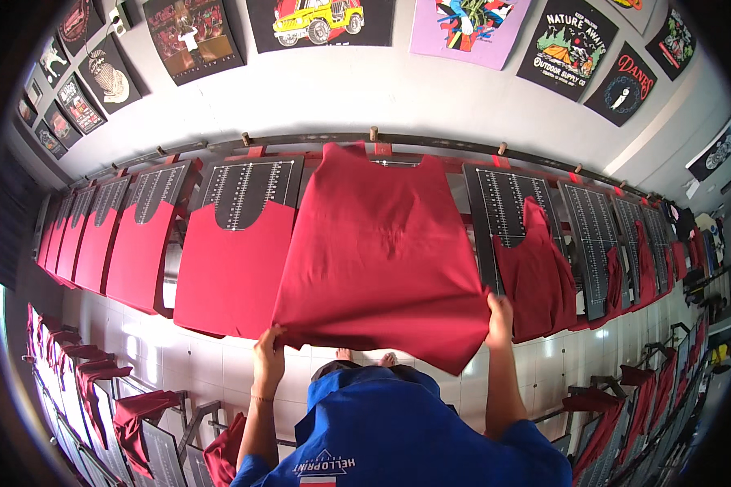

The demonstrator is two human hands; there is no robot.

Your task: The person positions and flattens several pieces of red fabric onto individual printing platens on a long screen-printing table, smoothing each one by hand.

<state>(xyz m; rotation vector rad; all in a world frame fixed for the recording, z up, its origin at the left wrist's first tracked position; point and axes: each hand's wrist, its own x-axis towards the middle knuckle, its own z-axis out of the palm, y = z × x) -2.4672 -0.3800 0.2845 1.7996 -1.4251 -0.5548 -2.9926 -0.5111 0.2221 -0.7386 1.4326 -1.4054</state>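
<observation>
A dark red shirt panel is spread in front of me over a board, hiding most of it. Its two far corners reach up near the back rail, and a curved neckline dips between them. My left hand pinches the near left corner of the cloth. At the near right side, my right hand grips the edge, and the hem hangs down past it in a loose point. Soft creases run across the lower part. To the left, a matching red panel lies flat on a dark marked board.
To the right, a rumpled red panel covers part of another marked board. More boards with red cloth continue both ways. A metal rail runs behind them. Racks with draped red cloth stand behind me on both sides. Printed pictures hang on the wall.
</observation>
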